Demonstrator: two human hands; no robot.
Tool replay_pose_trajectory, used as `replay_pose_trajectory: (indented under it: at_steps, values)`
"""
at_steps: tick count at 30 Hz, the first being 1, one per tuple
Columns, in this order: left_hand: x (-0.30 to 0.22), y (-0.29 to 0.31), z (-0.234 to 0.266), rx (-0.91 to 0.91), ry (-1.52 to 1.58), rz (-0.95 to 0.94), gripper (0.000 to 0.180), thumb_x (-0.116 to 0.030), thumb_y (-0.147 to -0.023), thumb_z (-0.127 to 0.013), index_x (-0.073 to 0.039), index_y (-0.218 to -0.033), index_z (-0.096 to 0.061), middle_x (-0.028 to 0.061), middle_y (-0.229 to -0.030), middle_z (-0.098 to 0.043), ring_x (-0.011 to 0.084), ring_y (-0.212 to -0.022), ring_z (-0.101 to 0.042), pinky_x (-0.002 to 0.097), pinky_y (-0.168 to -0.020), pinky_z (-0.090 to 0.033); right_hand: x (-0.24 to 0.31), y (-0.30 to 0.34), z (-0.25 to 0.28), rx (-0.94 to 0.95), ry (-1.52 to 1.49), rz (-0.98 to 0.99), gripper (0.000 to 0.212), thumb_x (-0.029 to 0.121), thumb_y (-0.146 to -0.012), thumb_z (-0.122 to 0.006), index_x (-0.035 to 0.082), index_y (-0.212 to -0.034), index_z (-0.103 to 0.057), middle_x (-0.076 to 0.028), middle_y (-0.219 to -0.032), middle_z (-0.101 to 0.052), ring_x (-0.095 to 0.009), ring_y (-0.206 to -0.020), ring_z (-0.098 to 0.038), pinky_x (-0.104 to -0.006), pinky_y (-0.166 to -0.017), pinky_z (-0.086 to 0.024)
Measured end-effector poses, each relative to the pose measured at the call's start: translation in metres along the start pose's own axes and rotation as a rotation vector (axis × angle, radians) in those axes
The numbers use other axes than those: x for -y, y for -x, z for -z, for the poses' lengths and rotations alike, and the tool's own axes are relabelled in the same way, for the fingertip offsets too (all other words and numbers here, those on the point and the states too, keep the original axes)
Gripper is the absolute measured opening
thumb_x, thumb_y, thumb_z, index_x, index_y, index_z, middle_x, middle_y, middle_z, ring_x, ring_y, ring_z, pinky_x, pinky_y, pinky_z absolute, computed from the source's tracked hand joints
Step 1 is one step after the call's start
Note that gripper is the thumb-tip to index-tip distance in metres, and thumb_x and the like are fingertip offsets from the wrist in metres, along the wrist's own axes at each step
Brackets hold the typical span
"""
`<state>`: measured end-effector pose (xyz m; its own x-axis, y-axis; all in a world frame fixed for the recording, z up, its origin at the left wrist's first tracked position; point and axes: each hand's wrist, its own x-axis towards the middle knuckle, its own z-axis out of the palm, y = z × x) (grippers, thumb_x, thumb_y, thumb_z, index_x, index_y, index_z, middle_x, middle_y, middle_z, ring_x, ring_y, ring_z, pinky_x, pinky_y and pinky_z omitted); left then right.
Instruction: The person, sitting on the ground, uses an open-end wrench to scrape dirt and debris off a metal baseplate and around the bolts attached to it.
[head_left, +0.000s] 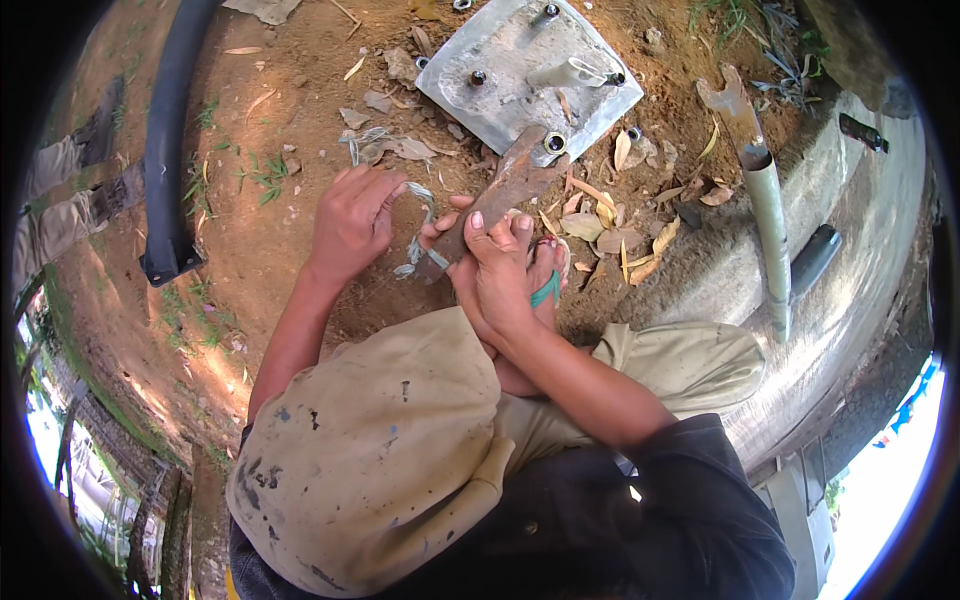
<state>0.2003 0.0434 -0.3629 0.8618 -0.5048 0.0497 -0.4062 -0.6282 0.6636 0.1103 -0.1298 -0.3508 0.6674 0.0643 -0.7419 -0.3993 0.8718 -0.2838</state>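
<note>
My left hand (352, 222) is closed in a pinch on a strand of pale blue-grey twisted cord (424, 200). The cord runs across to a rusty flat metal bar (510, 185) and passes around its near end. My right hand (497, 262) grips that near end, with the thumb lying along the top. The bar's far end reaches the corner of a square grey concrete base (500, 40), beside a bolt with a nut (555, 143). Whether the bar touches the nut, I cannot tell. Beneath my right hand is my foot in a sandal with a green strap (546, 290).
A black pole with a flanged end (168, 160) lies on the left. On the right, a grey pipe (768, 235) holds a rusty fork-ended piece (733, 105), near a dark tube (815, 262) and a concrete ledge (720, 300). Dry leaves (600, 225) litter the soil. A person's trouser legs (60, 215) show far left.
</note>
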Motion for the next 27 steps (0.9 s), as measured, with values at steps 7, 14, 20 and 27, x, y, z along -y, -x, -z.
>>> replay_pose_trajectory:
  at_steps: [7,14,20,27]
  values:
    - [-0.004,0.006,-0.006,0.056,-0.020,-0.060,0.024,0.006,-0.079,-0.069,-0.002,-0.101,-0.070,0.0124,-0.092,-0.071,0.0311,-0.081,-0.064,0.0423,-0.073,-0.049,0.041,0.007,0.033,-0.013,0.329,0.012,0.023,0.017,-0.112,-0.046,0.000,-0.122,-0.057,-0.009,-0.090,-0.061,-0.020,-0.081,-0.060,-0.0370,-0.079,-0.054]
    - [-0.035,0.007,-0.033,0.241,0.101,-0.245,0.020,-0.001,-0.076,-0.071,-0.004,-0.096,-0.069,0.0078,-0.086,-0.064,0.0268,-0.081,-0.060,0.0401,-0.072,-0.047,0.150,0.009,0.072,0.095,0.879,-0.164,0.022,0.017,-0.110,-0.051,-0.002,-0.105,-0.061,-0.003,-0.069,-0.055,-0.012,-0.057,-0.049,-0.0273,-0.054,-0.041]
    - [-0.067,-0.002,-0.069,0.169,0.123,-0.326,0.010,-0.012,-0.080,-0.067,-0.006,-0.087,-0.065,0.0058,-0.081,-0.062,0.0244,-0.087,-0.063,0.0392,-0.078,-0.047,0.226,-0.010,0.030,0.165,1.496,-0.237,0.035,0.030,-0.110,-0.053,0.003,-0.091,-0.063,0.002,-0.058,-0.049,-0.008,-0.049,-0.046,-0.0261,-0.047,-0.037]
    - [-0.021,0.004,-0.035,0.117,0.017,-0.192,0.030,0.005,-0.071,-0.066,-0.001,-0.100,-0.070,0.0095,-0.084,-0.064,0.0286,-0.080,-0.060,0.0406,-0.071,-0.046,0.094,0.041,0.063,0.061,0.522,-0.208,0.031,0.016,-0.109,-0.054,-0.003,-0.133,-0.059,-0.011,-0.103,-0.072,-0.020,-0.095,-0.073,-0.0315,-0.088,-0.059]
